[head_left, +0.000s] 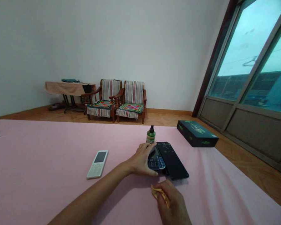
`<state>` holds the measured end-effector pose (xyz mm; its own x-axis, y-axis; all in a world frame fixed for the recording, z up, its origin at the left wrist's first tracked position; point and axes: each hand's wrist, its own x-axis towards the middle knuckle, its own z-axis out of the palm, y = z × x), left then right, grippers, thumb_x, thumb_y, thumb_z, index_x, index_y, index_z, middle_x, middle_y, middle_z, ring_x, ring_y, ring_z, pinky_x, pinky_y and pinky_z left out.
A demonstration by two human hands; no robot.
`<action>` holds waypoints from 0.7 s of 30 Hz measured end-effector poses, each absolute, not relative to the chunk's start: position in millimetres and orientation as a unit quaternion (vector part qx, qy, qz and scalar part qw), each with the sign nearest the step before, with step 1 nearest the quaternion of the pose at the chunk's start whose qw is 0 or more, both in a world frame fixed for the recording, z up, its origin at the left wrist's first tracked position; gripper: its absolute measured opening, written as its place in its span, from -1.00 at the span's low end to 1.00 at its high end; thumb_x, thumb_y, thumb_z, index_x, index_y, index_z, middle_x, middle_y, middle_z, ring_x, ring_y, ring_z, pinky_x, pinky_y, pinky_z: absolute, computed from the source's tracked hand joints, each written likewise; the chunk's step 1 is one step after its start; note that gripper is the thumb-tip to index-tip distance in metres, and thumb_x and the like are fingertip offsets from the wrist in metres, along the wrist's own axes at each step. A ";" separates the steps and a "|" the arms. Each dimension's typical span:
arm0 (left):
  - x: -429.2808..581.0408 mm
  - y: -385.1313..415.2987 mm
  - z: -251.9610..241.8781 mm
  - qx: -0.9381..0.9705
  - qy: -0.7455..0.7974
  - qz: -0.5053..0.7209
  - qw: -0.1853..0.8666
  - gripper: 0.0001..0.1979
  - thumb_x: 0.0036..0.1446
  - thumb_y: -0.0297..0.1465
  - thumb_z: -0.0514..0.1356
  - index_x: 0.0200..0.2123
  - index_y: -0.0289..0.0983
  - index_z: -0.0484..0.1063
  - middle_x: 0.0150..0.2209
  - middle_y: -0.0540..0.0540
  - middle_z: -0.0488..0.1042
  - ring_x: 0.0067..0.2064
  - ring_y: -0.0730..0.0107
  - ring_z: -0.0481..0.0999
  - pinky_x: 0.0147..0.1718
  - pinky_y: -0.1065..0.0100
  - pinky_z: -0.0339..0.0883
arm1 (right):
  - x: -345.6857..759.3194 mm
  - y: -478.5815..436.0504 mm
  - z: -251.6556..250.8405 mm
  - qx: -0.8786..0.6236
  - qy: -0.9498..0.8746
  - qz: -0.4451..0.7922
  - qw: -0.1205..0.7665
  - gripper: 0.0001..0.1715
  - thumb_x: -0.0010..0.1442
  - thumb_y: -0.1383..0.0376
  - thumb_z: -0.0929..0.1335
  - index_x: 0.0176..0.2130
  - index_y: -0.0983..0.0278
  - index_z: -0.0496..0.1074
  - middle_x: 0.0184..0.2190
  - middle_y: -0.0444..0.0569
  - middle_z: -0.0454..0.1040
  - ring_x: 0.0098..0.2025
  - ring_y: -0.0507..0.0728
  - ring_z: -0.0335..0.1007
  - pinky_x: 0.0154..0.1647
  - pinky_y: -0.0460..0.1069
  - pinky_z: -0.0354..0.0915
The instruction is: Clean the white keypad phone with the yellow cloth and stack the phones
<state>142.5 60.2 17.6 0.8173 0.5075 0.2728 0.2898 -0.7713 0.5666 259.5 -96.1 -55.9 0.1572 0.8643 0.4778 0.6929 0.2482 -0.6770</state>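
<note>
A dark keypad phone (156, 162) lies on the pink cloth, with an open black flip cover (173, 162) spread to its right. My left hand (140, 160) grips the phone from its left side, thumb at the near end and fingers at the far end, hiding part of the screen. Close to the phone's near edge, my right hand (174, 200) is closed around a folded yellowish-orange cloth (162, 194). Just beyond my left fingers stands a green spray bottle (151, 135) with a black top. A white keypad phone (97, 164) lies flat to the left of my left hand.
The pink tablecloth (49, 156) covers the surface before me. A black box with green markings (198, 133) sits at the far right edge. Two wooden armchairs (131, 106) and a small covered table (65, 88) stand by the wall. Glazed doors (239, 103) are on the right.
</note>
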 end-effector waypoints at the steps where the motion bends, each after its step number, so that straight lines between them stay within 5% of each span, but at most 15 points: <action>1: 131.4 59.0 18.1 0.918 0.219 0.212 0.255 0.17 -0.41 -0.22 0.45 0.29 -0.21 -0.01 0.18 -0.24 0.14 0.21 -0.13 0.09 0.20 -0.03 0.04 | 259.7 -96.6 -55.5 -0.603 -0.646 0.098 0.458 -0.75 0.12 0.47 0.23 -0.34 0.27 0.47 -0.41 -0.02 0.46 -0.34 0.11 0.45 -0.32 -0.08 0.35; 7: 32.9 70.9 23.0 0.909 0.327 0.190 0.178 0.06 -0.27 -0.36 0.37 0.30 -0.20 -0.07 0.19 -0.19 0.11 0.24 0.01 0.08 0.24 0.10 0.00 | 259.0 -98.1 -59.8 -0.590 -0.629 0.089 0.499 -0.77 0.11 0.43 0.24 -0.37 0.23 0.47 -0.44 -0.05 0.46 -0.36 0.12 0.43 -0.33 -0.06 0.34; 12: -32.6 88.8 26.9 0.884 0.409 0.166 0.156 -0.06 -0.18 -0.38 0.30 0.28 -0.25 -0.05 0.15 -0.23 0.18 0.18 -0.08 0.16 0.20 -0.06 0.02 | 262.7 -100.1 -58.9 -0.590 -0.649 0.091 0.472 -0.78 0.13 0.41 0.25 -0.34 0.24 0.47 -0.43 -0.05 0.47 -0.36 0.11 0.44 -0.34 -0.07 0.36; 21: -56.1 95.6 4.5 0.897 0.379 0.108 0.199 0.11 -0.28 -0.34 0.38 0.32 -0.19 -0.14 0.28 -0.21 0.03 0.30 -0.06 0.03 0.27 0.03 -0.06 | 267.8 -98.9 -57.0 -0.594 -0.655 0.074 0.461 -0.81 0.15 0.39 0.27 -0.33 0.25 0.48 -0.43 -0.05 0.48 -0.37 0.10 0.47 -0.36 -0.09 0.39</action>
